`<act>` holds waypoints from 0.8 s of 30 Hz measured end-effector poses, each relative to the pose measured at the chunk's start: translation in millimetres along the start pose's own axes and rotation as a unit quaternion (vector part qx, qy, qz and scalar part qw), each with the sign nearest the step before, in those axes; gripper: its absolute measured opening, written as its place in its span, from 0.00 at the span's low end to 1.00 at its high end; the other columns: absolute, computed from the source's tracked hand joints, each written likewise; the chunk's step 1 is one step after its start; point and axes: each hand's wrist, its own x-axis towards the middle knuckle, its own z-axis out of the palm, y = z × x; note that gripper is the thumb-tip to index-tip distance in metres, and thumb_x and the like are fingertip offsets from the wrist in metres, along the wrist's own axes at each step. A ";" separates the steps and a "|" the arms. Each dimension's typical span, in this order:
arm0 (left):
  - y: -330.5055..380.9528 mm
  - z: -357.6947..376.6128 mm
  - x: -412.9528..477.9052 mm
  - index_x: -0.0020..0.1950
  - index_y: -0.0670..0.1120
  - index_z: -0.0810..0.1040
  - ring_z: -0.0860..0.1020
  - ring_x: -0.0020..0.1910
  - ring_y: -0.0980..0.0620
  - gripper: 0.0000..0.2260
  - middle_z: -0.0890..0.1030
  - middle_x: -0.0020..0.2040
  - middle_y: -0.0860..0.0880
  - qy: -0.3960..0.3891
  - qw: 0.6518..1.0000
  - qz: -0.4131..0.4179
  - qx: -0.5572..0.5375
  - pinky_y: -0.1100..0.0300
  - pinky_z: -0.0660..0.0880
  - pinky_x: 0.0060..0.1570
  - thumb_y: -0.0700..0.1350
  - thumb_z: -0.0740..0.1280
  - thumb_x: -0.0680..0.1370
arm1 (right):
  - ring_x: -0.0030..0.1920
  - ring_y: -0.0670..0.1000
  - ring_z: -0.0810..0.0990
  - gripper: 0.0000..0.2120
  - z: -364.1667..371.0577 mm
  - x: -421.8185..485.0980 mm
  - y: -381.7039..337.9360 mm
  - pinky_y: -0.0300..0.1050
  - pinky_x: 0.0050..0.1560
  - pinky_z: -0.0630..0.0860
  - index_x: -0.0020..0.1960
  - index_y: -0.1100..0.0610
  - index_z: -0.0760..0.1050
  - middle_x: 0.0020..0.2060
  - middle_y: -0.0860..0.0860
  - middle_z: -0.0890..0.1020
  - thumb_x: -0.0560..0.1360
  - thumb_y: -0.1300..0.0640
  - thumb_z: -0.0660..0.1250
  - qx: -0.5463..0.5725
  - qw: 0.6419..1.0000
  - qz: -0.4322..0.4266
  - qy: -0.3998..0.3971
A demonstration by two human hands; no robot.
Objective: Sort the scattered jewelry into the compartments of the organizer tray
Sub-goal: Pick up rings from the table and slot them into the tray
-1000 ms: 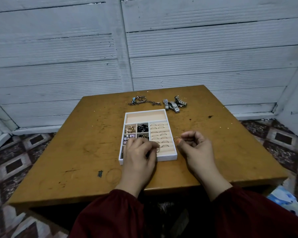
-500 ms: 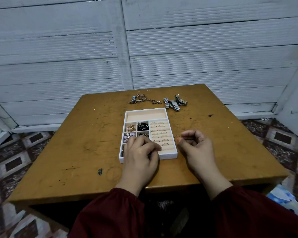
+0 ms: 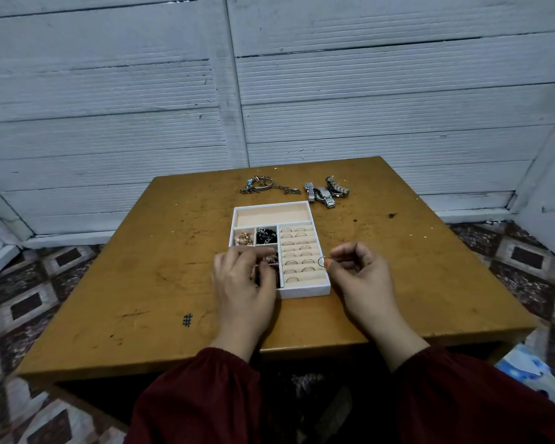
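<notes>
The wooden table (image 3: 116,283) stands close against a white slatted wall (image 3: 366,107), its near edge just in front of the person's dark red sleeves (image 3: 199,395). Broad bare tabletop lies to the left and right of the white organizer tray (image 3: 305,291), which sits near the middle; patterned floor tiles (image 3: 29,302) show past both side edges. The only mark to read is a small "#" sign (image 3: 187,320) inked on the wood near the front, left of the tray.

The left hand (image 3: 242,283) rests over the tray's near left compartments, fingers curled down among small pieces there; whether it grips any I cannot tell. The right hand (image 3: 359,274) hovers just beside the tray's right wall, loosely curled, with thumb and forefinger pinching a thin ring (image 3: 323,261). The ring slots (image 3: 297,251) fill the tray's right column and hold many rings. The long back compartment is bare. Beyond the tray, near the far edge, lie a tangle of chains and bracelets (image 3: 266,186) and two metal wristwatches (image 3: 326,192).
</notes>
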 end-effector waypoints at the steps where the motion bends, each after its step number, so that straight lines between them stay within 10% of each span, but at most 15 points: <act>1: -2.4 -3.7 1.5 0.48 0.50 0.82 0.69 0.48 0.52 0.14 0.75 0.44 0.54 0.008 1.000 -0.009 0.013 0.61 0.63 0.47 0.49 0.58 0.73 | 0.36 0.41 0.77 0.12 0.3 -1.2 -1.4 0.34 0.41 0.75 0.40 0.52 0.76 0.36 0.46 0.80 0.70 0.69 0.71 -0.008 1.000 -0.008 -0.007; 12: -48.3 -53.8 22.2 0.58 0.51 0.79 0.65 0.63 0.40 0.11 0.75 0.60 0.44 -0.020 0.959 -0.215 0.185 0.48 0.61 0.62 0.44 0.61 0.78 | 0.46 0.44 0.74 0.11 2.7 -6.1 -5.0 0.38 0.43 0.69 0.39 0.46 0.80 0.39 0.41 0.80 0.69 0.62 0.72 -0.199 0.974 -0.095 -0.052; 24: -57.9 -46.9 22.5 0.62 0.51 0.75 0.63 0.65 0.40 0.13 0.71 0.64 0.44 -0.124 0.930 -0.216 0.272 0.45 0.59 0.64 0.49 0.59 0.80 | 0.46 0.47 0.74 0.10 5.4 -7.7 -4.9 0.40 0.46 0.71 0.39 0.43 0.79 0.39 0.43 0.81 0.68 0.58 0.65 -0.230 0.964 -0.115 -0.071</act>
